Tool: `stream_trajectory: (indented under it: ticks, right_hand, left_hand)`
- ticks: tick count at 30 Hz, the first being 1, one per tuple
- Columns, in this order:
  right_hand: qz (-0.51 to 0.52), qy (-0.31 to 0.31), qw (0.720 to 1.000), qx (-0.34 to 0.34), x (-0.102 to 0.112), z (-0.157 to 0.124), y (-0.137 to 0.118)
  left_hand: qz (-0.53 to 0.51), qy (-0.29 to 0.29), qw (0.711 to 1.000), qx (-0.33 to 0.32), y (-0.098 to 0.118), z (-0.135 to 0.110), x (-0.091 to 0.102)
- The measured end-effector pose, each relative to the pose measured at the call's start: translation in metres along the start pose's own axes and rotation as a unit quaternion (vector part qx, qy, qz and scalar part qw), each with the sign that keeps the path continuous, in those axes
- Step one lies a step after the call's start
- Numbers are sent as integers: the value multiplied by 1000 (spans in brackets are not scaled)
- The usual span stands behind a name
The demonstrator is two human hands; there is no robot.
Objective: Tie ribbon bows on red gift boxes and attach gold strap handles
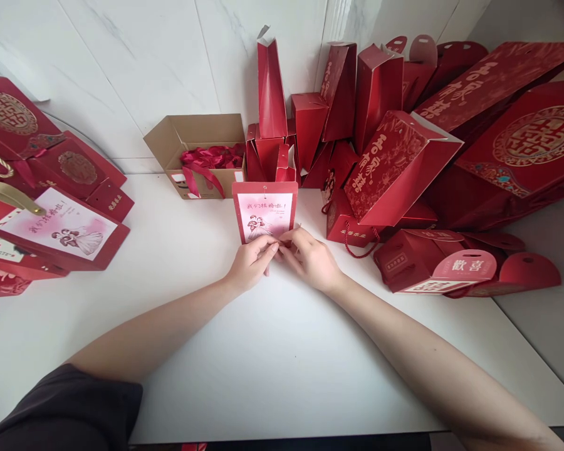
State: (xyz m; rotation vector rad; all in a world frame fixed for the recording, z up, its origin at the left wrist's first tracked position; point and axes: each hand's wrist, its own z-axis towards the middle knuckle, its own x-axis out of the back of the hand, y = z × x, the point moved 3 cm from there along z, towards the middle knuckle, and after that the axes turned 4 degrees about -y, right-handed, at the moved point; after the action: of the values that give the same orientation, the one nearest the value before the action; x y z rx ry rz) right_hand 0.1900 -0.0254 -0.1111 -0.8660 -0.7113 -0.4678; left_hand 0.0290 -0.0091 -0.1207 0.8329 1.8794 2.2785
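Note:
A red gift box (265, 210) with a pink-and-white front, showing a drawn wedding couple and writing, stands upright in the middle of the table. A small hole shows near its top edge. Just in front of its lower part, my left hand (251, 260) and my right hand (310, 257) meet with thumbs and fingertips pinched together. Whatever is between the fingertips is too small and hidden to make out. The box's lower edge is covered by my fingers.
Behind the gift box sits an open cardboard box (169, 147) of dark red ribbons (214, 156). Several red boxes (395, 169) are stacked at the back right. More red boxes (61, 219), one with a gold-green handle, stand at the left. A tiled wall (145, 62) closes the back.

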Motion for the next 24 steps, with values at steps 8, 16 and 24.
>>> stream_trajectory:
  ticks: [8, 16, 24]
  right_hand:
    - [131, 43, 990, 9, 2, 1, 4]
    - [131, 67, 989, 18, 0, 1, 5]
    - [125, 46, 991, 19, -2, 1, 6]
  left_hand:
    - [-17, 2, 1000, -10, -1, 0, 0]
    - [-2, 5, 1000, -26, 0, -1, -1]
    - [6, -23, 1000, -18, 1, -1, 0]
